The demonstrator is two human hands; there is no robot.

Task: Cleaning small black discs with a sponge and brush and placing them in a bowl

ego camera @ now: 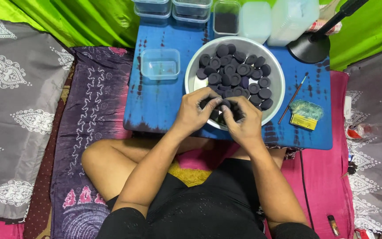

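Observation:
A round white bowl sits on a low table covered in blue cloth and holds several dark round discs. Both hands meet over the bowl's near rim. My left hand and my right hand together pinch one dark disc between their fingertips. More discs lie under my right hand, partly hidden by it.
A small clear plastic box stands left of the bowl. Clear lidded containers and a white tub line the far edge. A thin brush, a green scrubbing pad and a black lamp base lie to the right.

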